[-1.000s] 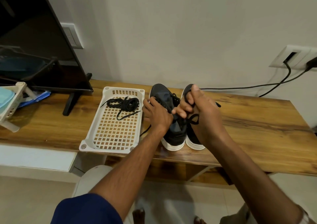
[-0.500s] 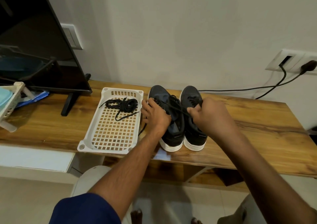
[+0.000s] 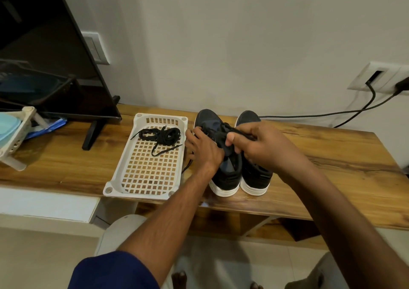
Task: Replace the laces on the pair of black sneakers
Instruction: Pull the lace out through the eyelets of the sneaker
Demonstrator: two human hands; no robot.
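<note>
Head view: sneakers [image 3: 230,173] stand under both our hands. Our left hand [image 3: 204,149] steadies the left shoe; our right hand [image 3: 259,145] pinches its lace [image 3: 238,131]. We judge unlacing underway; next, pull it free. Another lace [image 3: 161,135] lies left.

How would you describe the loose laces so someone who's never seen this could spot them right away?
Find the wooden table against the wall, then the white perforated tray lying between the TV stand and the sneakers. The loose laces are the black tangled bundle at the tray's far end, the only thing in it, with no hands on them.
</note>
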